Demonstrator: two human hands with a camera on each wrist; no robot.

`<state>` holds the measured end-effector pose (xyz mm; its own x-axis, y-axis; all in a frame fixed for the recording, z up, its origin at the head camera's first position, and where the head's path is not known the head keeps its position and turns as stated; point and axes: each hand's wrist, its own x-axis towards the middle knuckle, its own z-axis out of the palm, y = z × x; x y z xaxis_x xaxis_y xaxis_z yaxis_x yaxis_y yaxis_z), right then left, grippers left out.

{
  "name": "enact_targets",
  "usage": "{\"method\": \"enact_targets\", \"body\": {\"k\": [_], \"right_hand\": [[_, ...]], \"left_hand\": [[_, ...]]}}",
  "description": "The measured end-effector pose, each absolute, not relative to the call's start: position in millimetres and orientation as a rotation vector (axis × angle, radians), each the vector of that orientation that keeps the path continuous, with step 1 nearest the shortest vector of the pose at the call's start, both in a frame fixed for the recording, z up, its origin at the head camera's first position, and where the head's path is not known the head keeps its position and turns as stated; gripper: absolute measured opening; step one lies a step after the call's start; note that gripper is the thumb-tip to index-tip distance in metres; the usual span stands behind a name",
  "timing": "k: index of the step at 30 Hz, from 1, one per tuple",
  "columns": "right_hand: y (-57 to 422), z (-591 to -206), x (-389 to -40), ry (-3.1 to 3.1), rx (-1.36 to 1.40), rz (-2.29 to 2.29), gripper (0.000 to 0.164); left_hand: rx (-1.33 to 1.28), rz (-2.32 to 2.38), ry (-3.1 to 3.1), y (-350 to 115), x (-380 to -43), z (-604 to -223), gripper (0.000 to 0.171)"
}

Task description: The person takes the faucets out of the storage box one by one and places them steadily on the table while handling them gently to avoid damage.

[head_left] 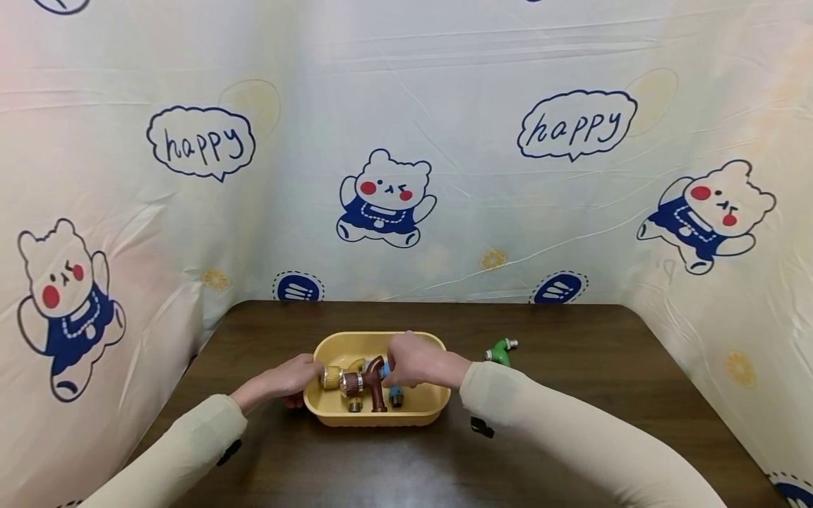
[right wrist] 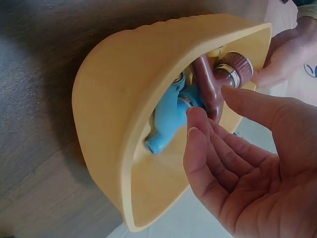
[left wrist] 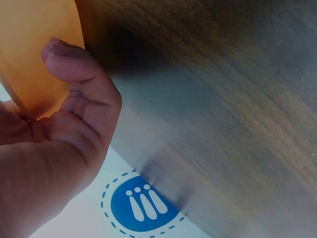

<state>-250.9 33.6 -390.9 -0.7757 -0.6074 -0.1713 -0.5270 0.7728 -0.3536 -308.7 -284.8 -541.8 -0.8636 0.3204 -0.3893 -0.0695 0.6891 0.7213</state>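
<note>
A yellow oval basin [head_left: 400, 419] stands on the table. My left hand [head_left: 293, 377] grips its left end; in the left wrist view the fingers curl over the basin wall [left wrist: 29, 54]. Inside lie a brown tap [head_left: 373, 381] with a ridged knob, a blue tap [right wrist: 168, 116] and a yellow tap [head_left: 332, 377], partly hidden under the brown one. My right hand [head_left: 416, 360] hovers over the basin's right half, close beside the brown tap. Its thumb and loosely bent fingers [right wrist: 197, 144] stand apart with nothing between them, overlapping the taps in the right wrist view.
A green tap [head_left: 500, 351] lies on the dark wooden table [head_left: 571, 395], right of the basin and partly behind the right sleeve [head_left: 546, 409]. A printed cloth [head_left: 483, 176] with bears hangs around the table's back and sides.
</note>
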Motion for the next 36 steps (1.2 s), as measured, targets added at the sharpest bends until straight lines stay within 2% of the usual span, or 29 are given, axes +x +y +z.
{"method": "enact_targets", "body": {"k": [9, 16, 23, 30, 36], "right_hand": [[25.5, -394.6, -249.7, 2.673, -0.844, -0.434, 0.056], [20.3, -397.9, -251.5, 2.692, -0.792, -0.414, 0.057], [19.7, -399.9, -250.1, 2.681, -0.798, -0.434, 0.057], [18.1, -401.8, -249.6, 2.684, -0.785, -0.425, 0.048], [15.0, -405.1, -249.0, 2.703, -0.779, -0.39, 0.04]], "left_hand": [[0.278, 1.042, 2.437, -271.9, -286.5, -510.6, 0.028], [0.284, 1.06, 2.425, -275.7, -293.4, -517.7, 0.029], [0.32, 1.077, 2.436, -267.5, -280.5, -501.0, 0.028], [0.31, 1.019, 2.447, -265.5, -279.6, -494.0, 0.03], [0.239, 1.067, 2.392, -273.0, -292.7, -514.1, 0.031]]}}
